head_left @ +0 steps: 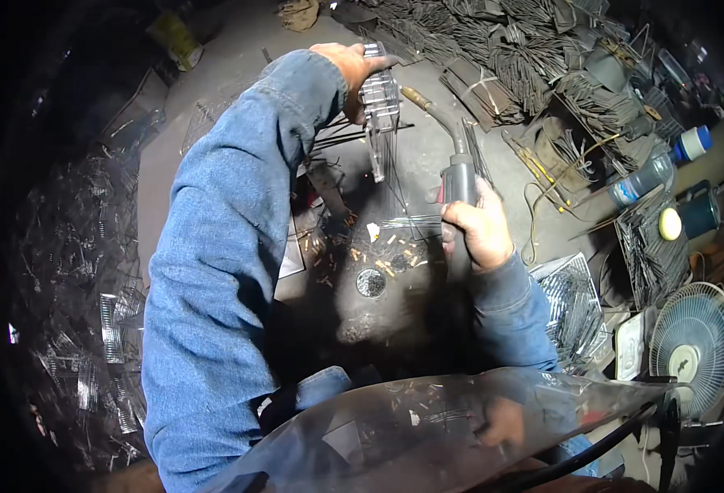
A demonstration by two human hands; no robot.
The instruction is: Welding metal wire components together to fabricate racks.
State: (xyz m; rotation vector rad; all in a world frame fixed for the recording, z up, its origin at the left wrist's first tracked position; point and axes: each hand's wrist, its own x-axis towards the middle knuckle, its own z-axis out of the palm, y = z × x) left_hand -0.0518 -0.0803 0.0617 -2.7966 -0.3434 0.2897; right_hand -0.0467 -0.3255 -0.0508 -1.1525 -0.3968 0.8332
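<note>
My left hand [348,67], at the end of a blue denim sleeve, reaches to the far middle. Its fingers are closed around a shiny slotted metal piece [381,105] that looks like a small wire rack. Closer in on the right, my right hand [483,228] is wrapped round the grey handle of a welding torch [459,174]. The torch's curved neck ends in a brass-coloured nozzle [415,98], pointing up and left beside the metal piece, apart from it. Thin dark rods [393,168] lie under the metal piece, between my hands.
Cigarette butts [382,264] and a round shiny disc [370,283] lie nearer me. Bundled metal rods [510,62] pile up at the far right. A water bottle [643,182] and a fan [694,341] stand right; wire racks [114,329] lie left. A transparent visor [427,427] crosses the lower view.
</note>
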